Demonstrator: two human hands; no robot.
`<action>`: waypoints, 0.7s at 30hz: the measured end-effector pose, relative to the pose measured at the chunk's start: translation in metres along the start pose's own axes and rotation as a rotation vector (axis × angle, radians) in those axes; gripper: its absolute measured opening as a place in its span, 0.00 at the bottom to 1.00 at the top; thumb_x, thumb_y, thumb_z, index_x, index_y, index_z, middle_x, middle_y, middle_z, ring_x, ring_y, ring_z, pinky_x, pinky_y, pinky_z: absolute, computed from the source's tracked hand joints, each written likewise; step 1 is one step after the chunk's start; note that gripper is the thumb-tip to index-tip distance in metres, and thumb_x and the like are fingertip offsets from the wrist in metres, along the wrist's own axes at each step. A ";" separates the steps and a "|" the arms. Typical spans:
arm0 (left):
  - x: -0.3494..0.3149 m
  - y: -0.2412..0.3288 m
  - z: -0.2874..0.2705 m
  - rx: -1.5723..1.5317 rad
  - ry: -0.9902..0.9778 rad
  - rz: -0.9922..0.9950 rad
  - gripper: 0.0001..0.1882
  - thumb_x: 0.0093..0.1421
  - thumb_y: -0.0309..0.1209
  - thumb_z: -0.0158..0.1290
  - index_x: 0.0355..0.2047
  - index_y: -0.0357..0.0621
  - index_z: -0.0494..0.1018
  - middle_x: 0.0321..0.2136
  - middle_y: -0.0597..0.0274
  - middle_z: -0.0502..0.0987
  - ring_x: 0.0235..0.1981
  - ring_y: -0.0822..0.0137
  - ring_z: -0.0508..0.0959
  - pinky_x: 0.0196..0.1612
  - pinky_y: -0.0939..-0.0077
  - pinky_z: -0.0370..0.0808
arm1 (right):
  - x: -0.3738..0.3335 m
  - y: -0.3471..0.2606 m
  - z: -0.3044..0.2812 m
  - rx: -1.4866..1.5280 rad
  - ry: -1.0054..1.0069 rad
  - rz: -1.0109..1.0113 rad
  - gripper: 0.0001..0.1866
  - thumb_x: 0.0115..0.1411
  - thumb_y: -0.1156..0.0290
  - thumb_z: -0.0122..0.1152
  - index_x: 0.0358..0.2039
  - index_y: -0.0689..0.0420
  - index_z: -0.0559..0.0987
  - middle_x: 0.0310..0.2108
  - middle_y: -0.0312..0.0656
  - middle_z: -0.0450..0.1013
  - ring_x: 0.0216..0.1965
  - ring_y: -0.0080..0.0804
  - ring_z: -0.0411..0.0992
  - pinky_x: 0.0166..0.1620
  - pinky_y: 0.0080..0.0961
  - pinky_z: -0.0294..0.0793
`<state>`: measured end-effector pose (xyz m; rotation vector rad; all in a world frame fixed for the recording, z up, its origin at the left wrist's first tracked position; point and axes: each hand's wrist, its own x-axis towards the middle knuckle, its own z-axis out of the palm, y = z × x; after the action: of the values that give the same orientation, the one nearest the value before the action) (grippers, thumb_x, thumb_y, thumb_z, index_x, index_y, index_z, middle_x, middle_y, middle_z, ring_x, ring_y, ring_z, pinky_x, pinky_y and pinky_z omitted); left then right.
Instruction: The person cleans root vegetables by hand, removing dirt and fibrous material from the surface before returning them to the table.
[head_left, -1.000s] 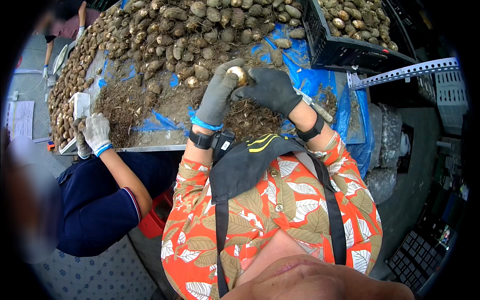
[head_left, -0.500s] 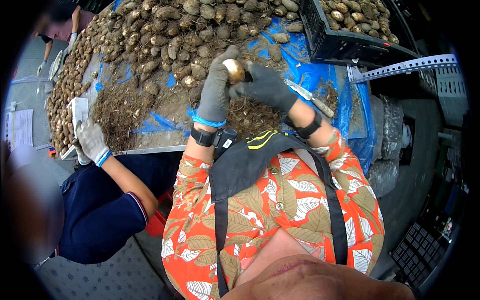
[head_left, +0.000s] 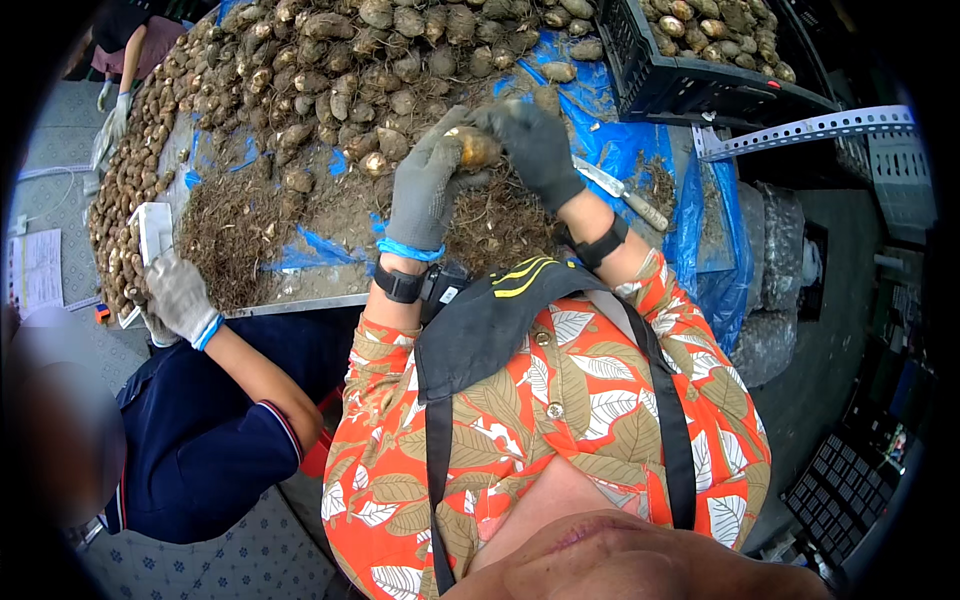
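Note:
A brown, rough-skinned taro corm [head_left: 477, 148] is held above the table by my left hand [head_left: 425, 190], which wears a grey glove with its fingers closed round the corm's left side. My right hand [head_left: 540, 152], in a darker grey glove, has its fingers curled against the corm's upper right end; its fingertips are partly hidden. Beneath both hands lies a heap of loose brown roots [head_left: 495, 225]. A trowel [head_left: 625, 195] with a pale blade and a worn handle rests right of my right hand. Beyond my hands spreads a large pile of hairy taro corms [head_left: 390, 60].
At the back right stands a black crate [head_left: 690, 90] of corms. Blue plastic sheeting [head_left: 645, 150] covers part of the table, and a perforated metal bar [head_left: 810, 135] juts out at the right. A co-worker's gloved hand [head_left: 180, 298] is beside a white container [head_left: 152, 230] at left.
The corm has turned from showing its pale end to lying sideways. My right hand has shifted up and over its right end. At far left, another person's arms have moved nearer the pile.

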<state>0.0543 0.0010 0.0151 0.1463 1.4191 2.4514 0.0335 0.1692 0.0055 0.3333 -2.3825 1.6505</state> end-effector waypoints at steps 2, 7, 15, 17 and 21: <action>0.002 -0.002 -0.001 0.140 0.019 0.143 0.39 0.59 0.40 0.56 0.64 0.36 0.51 0.56 0.53 0.67 0.52 0.61 0.74 0.48 0.70 0.77 | 0.014 -0.014 -0.013 0.017 0.018 0.290 0.11 0.61 0.65 0.53 0.40 0.54 0.79 0.30 0.46 0.75 0.34 0.44 0.74 0.38 0.33 0.72; -0.002 0.017 0.007 0.055 -0.032 0.142 0.42 0.57 0.32 0.56 0.66 0.35 0.46 0.59 0.47 0.63 0.55 0.59 0.71 0.53 0.68 0.73 | 0.016 0.001 -0.032 0.080 -0.172 0.021 0.09 0.57 0.64 0.59 0.38 0.50 0.79 0.39 0.38 0.78 0.39 0.38 0.76 0.45 0.30 0.75; 0.001 0.000 -0.003 0.453 0.051 0.319 0.45 0.53 0.21 0.55 0.66 0.34 0.43 0.59 0.47 0.64 0.56 0.62 0.69 0.55 0.72 0.70 | 0.006 -0.014 -0.012 0.270 -0.080 0.093 0.13 0.58 0.66 0.57 0.42 0.54 0.80 0.37 0.38 0.78 0.41 0.28 0.75 0.44 0.25 0.73; -0.004 0.010 0.011 0.374 0.004 0.273 0.45 0.51 0.19 0.55 0.67 0.36 0.44 0.59 0.47 0.63 0.56 0.62 0.69 0.55 0.73 0.70 | 0.014 0.005 -0.019 0.342 0.005 0.150 0.13 0.60 0.66 0.55 0.42 0.56 0.80 0.35 0.38 0.78 0.40 0.25 0.75 0.44 0.22 0.73; -0.006 0.015 0.014 0.476 0.036 0.313 0.46 0.48 0.19 0.56 0.67 0.41 0.47 0.61 0.48 0.60 0.57 0.59 0.69 0.57 0.68 0.69 | 0.021 -0.006 -0.028 0.223 -0.189 0.012 0.16 0.60 0.69 0.55 0.47 0.57 0.78 0.41 0.44 0.77 0.43 0.30 0.74 0.46 0.23 0.73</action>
<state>0.0595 0.0037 0.0357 0.4606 2.1133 2.2971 0.0163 0.1924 0.0268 0.5374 -2.3343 1.9761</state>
